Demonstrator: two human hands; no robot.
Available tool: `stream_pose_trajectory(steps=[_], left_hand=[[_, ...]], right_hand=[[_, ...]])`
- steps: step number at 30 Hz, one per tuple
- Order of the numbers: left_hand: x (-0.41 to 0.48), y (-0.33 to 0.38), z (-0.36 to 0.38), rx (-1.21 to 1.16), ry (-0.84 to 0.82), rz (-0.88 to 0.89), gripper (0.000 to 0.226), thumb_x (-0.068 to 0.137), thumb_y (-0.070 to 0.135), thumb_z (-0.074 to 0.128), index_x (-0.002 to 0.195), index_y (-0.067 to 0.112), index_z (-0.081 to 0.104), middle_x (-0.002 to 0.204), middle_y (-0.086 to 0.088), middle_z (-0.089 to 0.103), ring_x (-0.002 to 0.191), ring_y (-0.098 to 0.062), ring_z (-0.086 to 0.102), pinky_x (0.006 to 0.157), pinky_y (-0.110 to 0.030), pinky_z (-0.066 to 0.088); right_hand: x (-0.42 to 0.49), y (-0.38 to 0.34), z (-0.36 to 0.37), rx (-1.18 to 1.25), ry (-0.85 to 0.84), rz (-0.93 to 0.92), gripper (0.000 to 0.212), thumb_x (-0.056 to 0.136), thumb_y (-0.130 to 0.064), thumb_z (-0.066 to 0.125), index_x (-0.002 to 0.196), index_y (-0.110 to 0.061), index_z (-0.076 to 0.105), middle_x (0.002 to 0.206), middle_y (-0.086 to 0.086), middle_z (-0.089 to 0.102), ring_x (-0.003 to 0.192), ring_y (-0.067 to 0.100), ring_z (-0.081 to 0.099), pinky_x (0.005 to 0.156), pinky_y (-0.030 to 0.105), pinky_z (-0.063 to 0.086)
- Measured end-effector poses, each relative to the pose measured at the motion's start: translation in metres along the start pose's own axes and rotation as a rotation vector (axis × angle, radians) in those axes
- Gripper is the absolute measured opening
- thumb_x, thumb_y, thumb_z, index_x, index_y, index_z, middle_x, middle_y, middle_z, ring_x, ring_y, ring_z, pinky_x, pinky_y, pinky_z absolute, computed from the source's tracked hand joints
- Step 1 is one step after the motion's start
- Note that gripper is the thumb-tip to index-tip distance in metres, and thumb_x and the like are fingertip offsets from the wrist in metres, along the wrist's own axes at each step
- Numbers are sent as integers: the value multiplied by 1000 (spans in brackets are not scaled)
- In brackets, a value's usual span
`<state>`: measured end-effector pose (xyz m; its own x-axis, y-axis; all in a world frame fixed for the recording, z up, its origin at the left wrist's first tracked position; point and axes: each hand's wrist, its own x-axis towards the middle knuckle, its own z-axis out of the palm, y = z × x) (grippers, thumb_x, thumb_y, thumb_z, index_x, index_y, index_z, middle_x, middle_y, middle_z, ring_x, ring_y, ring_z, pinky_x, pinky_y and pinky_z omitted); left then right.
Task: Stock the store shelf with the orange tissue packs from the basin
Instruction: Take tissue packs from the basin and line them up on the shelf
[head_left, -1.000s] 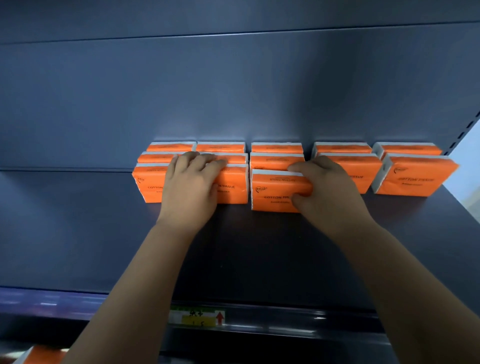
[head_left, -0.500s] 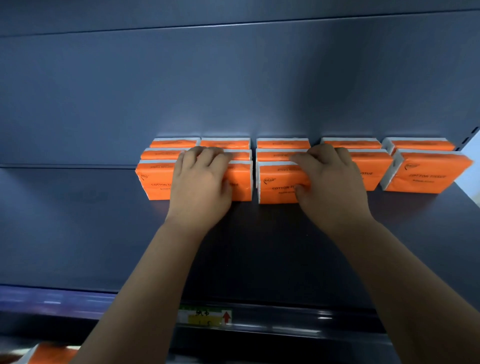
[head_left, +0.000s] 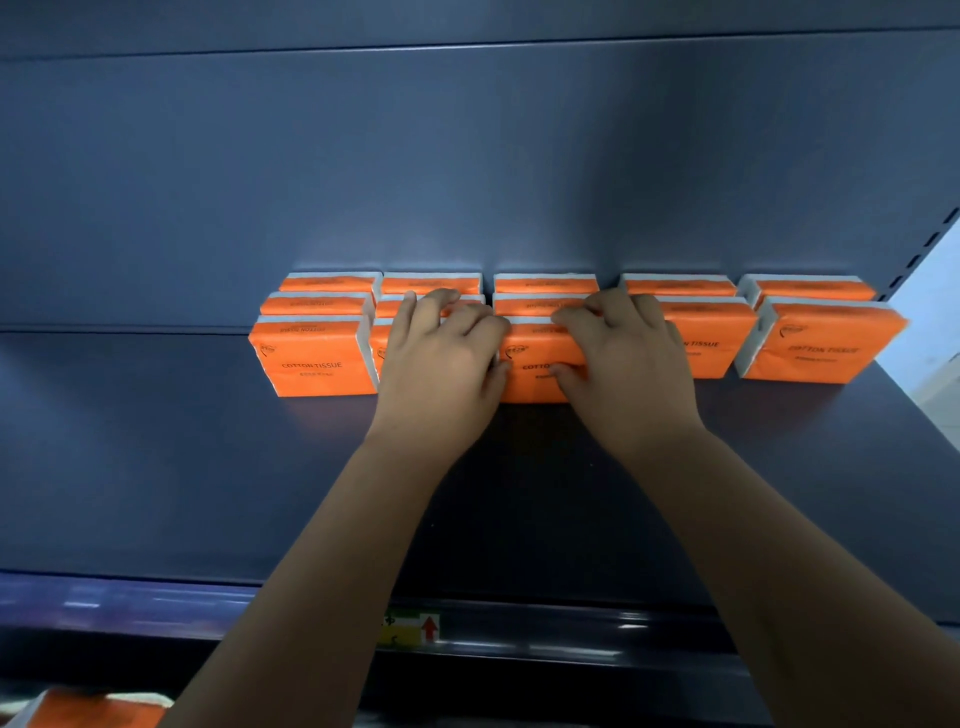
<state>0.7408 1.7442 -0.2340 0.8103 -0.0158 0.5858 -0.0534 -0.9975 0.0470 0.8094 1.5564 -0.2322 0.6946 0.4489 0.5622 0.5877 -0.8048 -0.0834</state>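
Orange tissue packs stand in rows at the back of the dark shelf (head_left: 156, 441). My left hand (head_left: 441, 364) lies over the front pack of the second column (head_left: 377, 353), fingers curled over its top edge, and hides most of it. My right hand (head_left: 628, 364) holds the neighbouring front pack (head_left: 530, 358), with fingers hooked over its top and the thumb on its printed face. A front pack (head_left: 311, 358) stands free at the left end. Two more stand to the right (head_left: 714, 343) (head_left: 821, 348).
The grey back panel (head_left: 467, 156) rises behind the packs. A slotted upright (head_left: 930, 244) closes the right end. A price label (head_left: 410, 626) sits on the shelf's front rail. Below the shelf, at bottom left, another orange pack (head_left: 88, 709) shows.
My left hand slid right, off the left-end pack and onto the second-column pack. My right hand pushed the centre pack back into line. The two hands now nearly touch.
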Motion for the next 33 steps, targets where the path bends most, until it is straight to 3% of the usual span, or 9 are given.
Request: stream_pose_trajectory(steps=[6, 13, 18, 21, 25, 33], left_hand=[[1, 9, -1, 0, -42, -35, 38, 89, 34, 62, 123, 19, 67, 129, 0, 69, 133, -34, 50, 118, -55, 28], [-1, 9, -1, 22, -30, -53, 38, 88, 21, 66, 126, 17, 67, 134, -4, 65, 133, -35, 50, 114, -56, 34], [-4, 2, -13, 33, -137, -204, 72, 66, 8, 67, 137, 13, 56, 148, -5, 53, 140, -36, 39, 120, -54, 26], [-5, -6, -16, 112, -167, -266, 70, 67, 2, 66, 135, 14, 56, 147, -4, 53, 137, -38, 39, 105, -50, 37], [-4, -14, -13, 160, -134, -229, 62, 69, -2, 62, 129, 16, 62, 137, -4, 60, 128, -39, 46, 91, -48, 40], [-7, -30, -10, 73, -77, -161, 70, 67, -5, 59, 133, 19, 63, 141, 1, 63, 125, -37, 51, 92, -48, 42]], right_hand=[[0, 5, 0, 1, 2, 8, 51, 79, -28, 81, 127, -20, 65, 123, 7, 58, 113, 32, 50, 89, 45, 47], [-2, -1, -1, -5, -4, 18, 50, 80, -25, 80, 127, -18, 65, 123, 8, 58, 115, 33, 51, 90, 46, 48], [-2, -2, -4, -5, -25, 26, 53, 80, -20, 78, 131, -19, 62, 127, 7, 56, 118, 32, 49, 92, 45, 46], [-3, -3, -5, -8, -37, 34, 54, 80, -19, 78, 131, -20, 62, 128, 6, 55, 119, 31, 49, 92, 45, 46], [-1, -4, -6, -14, -62, 43, 53, 81, -19, 77, 132, -20, 61, 129, 7, 55, 120, 32, 49, 93, 46, 46], [-3, -6, -9, -37, -98, 53, 55, 81, -20, 78, 133, -20, 60, 130, 8, 55, 117, 34, 50, 89, 47, 48]])
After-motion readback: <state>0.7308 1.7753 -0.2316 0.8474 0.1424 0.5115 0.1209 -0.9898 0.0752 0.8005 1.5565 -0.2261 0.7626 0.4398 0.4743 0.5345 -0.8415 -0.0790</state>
